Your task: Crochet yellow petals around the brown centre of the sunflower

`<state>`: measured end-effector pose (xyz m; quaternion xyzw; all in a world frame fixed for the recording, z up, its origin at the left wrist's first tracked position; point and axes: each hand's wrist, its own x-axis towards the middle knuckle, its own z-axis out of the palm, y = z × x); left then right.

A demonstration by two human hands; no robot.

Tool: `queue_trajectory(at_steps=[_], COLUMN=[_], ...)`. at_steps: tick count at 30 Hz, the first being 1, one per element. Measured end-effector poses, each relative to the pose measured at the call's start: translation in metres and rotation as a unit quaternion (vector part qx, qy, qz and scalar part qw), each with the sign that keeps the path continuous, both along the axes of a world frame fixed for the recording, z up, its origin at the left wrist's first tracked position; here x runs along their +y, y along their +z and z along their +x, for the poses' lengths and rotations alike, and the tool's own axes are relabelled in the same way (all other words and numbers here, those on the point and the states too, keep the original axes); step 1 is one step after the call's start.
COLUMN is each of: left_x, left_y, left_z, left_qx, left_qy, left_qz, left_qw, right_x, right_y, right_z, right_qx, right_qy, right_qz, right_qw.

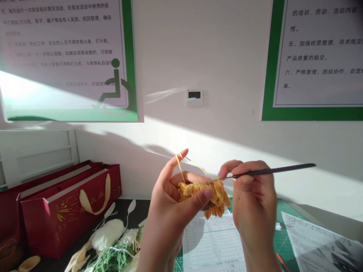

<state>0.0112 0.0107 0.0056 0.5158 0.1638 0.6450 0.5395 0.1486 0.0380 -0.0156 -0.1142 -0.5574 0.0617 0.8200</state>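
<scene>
My left hand (pixel 172 204) holds a yellow-orange crocheted piece (pixel 204 192) with ruffled, petal-like edges, pinched between thumb and fingers. A strand of yellow yarn (pixel 195 166) runs from the piece up over my raised left index finger. My right hand (pixel 253 196) grips a slim dark crochet hook (pixel 272 172) between thumb and fingers. Its tip reaches into the top edge of the piece. The underside of the piece is mostly hidden by my left hand.
On the dark table lie white yarn (pixel 107 235) and green yarn (pixel 113 258). Red gift bags (pixel 68 207) stand to the left. A printed form (pixel 212 241) and papers (pixel 320 241) rest on a green cutting mat (pixel 283 223). Posters hang on the wall behind.
</scene>
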Motion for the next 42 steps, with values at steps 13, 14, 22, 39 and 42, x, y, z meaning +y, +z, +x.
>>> queue_trajectory(at_steps=[13, 14, 22, 39, 42], left_x=[-0.0014, -0.0016, -0.0026, -0.0056, -0.0053], left_y=[0.0021, 0.0024, 0.0044, 0.001, 0.0007], left_z=[-0.0007, -0.0007, 0.0002, 0.0055, 0.0056], left_qx=[0.0, -0.001, -0.006, -0.053, -0.063], left_qy=[0.004, 0.005, 0.013, 0.015, 0.01], left_qz=[-0.01, -0.012, -0.005, -0.002, 0.002], left_qw=[1.0, 1.0, 1.0, 0.998, 0.998], right_x=[-0.0032, -0.0036, -0.0072, -0.0065, -0.0037], right_y=[0.0002, 0.0001, 0.0007, -0.0022, -0.0041], right_z=[-0.0042, -0.0041, -0.0023, -0.0067, -0.0088], right_qx=[0.006, 0.003, -0.041, -0.151, -0.139], right_qy=[-0.007, -0.002, 0.013, -0.271, -0.272], right_qz=[-0.008, -0.011, 0.027, 0.199, 0.198], right_qw=[1.0, 1.0, 0.999, 0.93, 0.931])
